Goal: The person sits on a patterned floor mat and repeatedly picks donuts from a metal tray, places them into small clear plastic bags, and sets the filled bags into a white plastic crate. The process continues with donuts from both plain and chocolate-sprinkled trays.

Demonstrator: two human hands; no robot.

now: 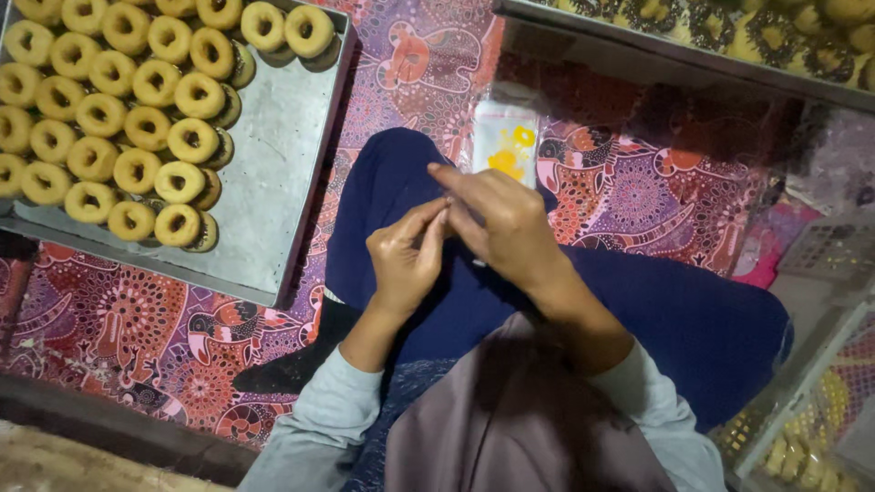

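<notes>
My left hand [408, 260] and right hand [501, 223] meet over my lap, fingertips pinched together on something too small and hidden for me to make out; it may be the edge of a thin clear wrapper, but I cannot tell. Just past my right hand, at twelve o'clock, a clear plastic bag [504, 144] with yellow print lies flat on the patterned cloth [638, 191], and it looks empty to me. At ten o'clock sits the metal tray [283, 155], its left part packed with rows of ring-shaped cookies [137, 118] while the right part is bare metal, so I judge some have been taken off and many are left. Another tray of cookies [729, 36] runs along the top edge at one o'clock, partly out of view. At four o'clock clear plastic containers [802, 428] hold more yellow pieces. My own knee in blue cloth [392, 182] lies between my hands and the tray, so reaching there means going over it.
</notes>
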